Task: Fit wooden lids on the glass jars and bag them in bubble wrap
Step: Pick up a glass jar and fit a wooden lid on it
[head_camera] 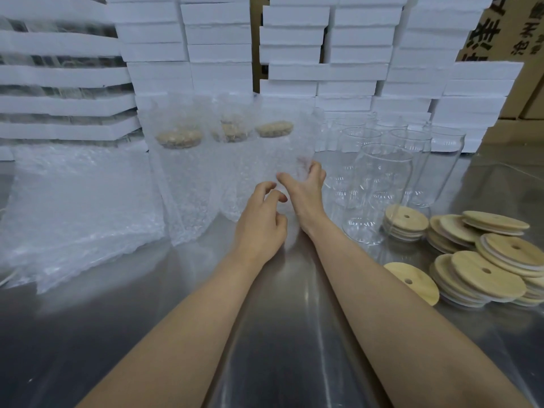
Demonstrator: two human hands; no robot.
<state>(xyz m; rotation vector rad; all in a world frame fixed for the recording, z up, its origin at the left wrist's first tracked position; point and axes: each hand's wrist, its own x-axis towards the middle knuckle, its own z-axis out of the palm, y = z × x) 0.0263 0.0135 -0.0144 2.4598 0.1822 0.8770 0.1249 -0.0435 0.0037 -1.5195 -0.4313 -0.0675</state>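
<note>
Right hand gripped the bagged jar on the table; left hand hovered just beside it, fingers loosely curled, empty.

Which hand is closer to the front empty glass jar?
Right. The right hand, gripping the bagged jar, is just left of the empty jar; the left hand sits farther left and nearer the person.

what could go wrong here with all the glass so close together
The right hand grips the bagged jar right beside the bare glass jars; a sideways nudge could knock them over. The wooden lid stacks lie slumped and overlapping, so grabbing one might spill others.
</note>
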